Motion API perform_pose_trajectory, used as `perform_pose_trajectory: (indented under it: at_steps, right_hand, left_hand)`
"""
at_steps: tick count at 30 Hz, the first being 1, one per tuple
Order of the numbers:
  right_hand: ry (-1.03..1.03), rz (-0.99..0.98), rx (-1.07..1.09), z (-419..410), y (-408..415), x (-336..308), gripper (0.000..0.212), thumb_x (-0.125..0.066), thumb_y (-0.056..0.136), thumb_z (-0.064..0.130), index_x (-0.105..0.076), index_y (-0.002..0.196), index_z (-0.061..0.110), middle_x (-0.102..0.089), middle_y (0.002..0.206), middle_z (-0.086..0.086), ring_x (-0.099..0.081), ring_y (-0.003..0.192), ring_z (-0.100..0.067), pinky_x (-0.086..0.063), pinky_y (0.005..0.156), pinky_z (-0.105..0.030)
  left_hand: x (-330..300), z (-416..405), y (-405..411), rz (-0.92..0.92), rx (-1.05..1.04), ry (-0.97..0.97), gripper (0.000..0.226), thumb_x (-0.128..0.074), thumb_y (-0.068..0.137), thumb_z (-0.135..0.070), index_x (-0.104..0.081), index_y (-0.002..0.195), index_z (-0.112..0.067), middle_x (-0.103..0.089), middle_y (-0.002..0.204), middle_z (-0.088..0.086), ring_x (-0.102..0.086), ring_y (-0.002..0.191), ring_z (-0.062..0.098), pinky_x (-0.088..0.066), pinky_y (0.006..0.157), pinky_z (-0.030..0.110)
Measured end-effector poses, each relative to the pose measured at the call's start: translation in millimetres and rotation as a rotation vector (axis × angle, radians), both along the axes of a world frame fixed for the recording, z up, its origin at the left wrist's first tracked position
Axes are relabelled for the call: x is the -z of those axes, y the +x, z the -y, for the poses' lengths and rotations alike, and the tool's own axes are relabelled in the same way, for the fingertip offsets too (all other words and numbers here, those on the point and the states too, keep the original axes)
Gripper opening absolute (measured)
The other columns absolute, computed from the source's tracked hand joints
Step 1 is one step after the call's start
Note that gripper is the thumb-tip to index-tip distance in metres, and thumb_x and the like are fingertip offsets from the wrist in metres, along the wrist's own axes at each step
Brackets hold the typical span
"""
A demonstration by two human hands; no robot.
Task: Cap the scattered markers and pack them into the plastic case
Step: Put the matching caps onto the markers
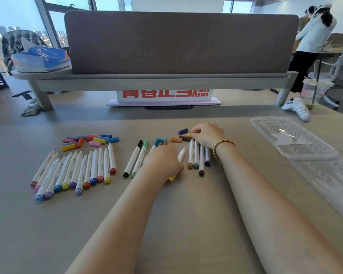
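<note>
Between the fingertips of the right hand (pixel 206 135), a small yellow cap (pixel 189 134) is pinched; the fingers are curled closely round it. The left hand (pixel 162 161) is laid knuckles-up over a yellow-ended marker (pixel 171 178), whose bare tip (pixel 182 152) shows at 1 o'clock of the knuckles and whose coloured end shows at 5 o'clock; the fingers are curled over the barrel, though the grip itself is hidden beneath the hand.

For the step judged to be in hand, capping this marker, the cap should be matched by colour, its open end turned toward the tip, and pressed straight along the barrel until seated, while the barrel is steadied by the other hand. A skewed push is likely to let the tip smear the cap's rim.

At 12 o'clock of the left hand, loose blue, brown, orange and teal caps (pixel 176 139) are lying. At 3 o'clock, four uncapped markers (pixel 198 157) are lined up. At 9 o'clock, two capped markers (pixel 136 158) are set side by side. Further toward 9 o'clock, a long row of uncapped markers (pixel 75 171) is spread out, with a heap of caps (pixel 91 141) above it.

At 3 o'clock of the right hand, well apart, the clear plastic case (pixel 291 135) is lying open on the table (pixel 186 214), with no markers seen in it; most of the task is judged to remain.
</note>
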State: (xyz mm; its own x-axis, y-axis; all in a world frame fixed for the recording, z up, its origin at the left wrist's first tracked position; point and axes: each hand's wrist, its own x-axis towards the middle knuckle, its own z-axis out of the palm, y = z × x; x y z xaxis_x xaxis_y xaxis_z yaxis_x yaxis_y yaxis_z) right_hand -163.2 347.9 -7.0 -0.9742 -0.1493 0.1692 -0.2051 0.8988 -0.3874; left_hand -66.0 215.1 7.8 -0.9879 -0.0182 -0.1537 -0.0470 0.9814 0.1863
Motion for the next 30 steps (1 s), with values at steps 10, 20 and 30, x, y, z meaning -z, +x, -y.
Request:
perform_pose_trajectory:
  at_steps: [10,20,30]
  right_hand:
    - [0.243,-0.045,-0.177,37,8,-9,0.022,-0.057,0.091,0.037,-0.067,0.107,0.026,-0.048,0.124,-0.003,-0.034,0.118,-0.025,-0.028,0.092,-0.035]
    - [-0.744,0.046,-0.047,-9,32,-26,0.023,-0.051,0.096,0.015,-0.057,0.118,0.013,-0.064,0.100,0.000,-0.055,0.083,0.000,-0.040,0.071,-0.010]
    - [-1.113,0.199,-0.025,-19,36,-18,0.018,-0.048,0.097,0.012,-0.060,0.108,0.018,-0.067,0.091,0.003,-0.047,0.075,-0.009,-0.035,0.058,-0.019]
  left_hand:
    - [-2,2,1,-0.025,0.038,-0.046,0.020,-0.053,0.088,-0.028,-0.041,0.090,-0.013,-0.047,0.079,0.002,-0.048,0.075,0.020,-0.042,0.064,0.029]
    - [-4,3,2,-0.089,-0.066,0.468,0.029,-0.045,0.093,-0.028,-0.042,0.067,-0.017,-0.052,0.064,-0.002,-0.051,0.059,0.015,-0.038,0.052,0.023]
    - [-8,-6,11,0.044,-0.057,0.921,0.024,-0.036,0.101,-0.024,-0.051,0.114,-0.010,-0.067,0.089,0.004,-0.043,0.038,0.002,-0.031,0.039,0.017]
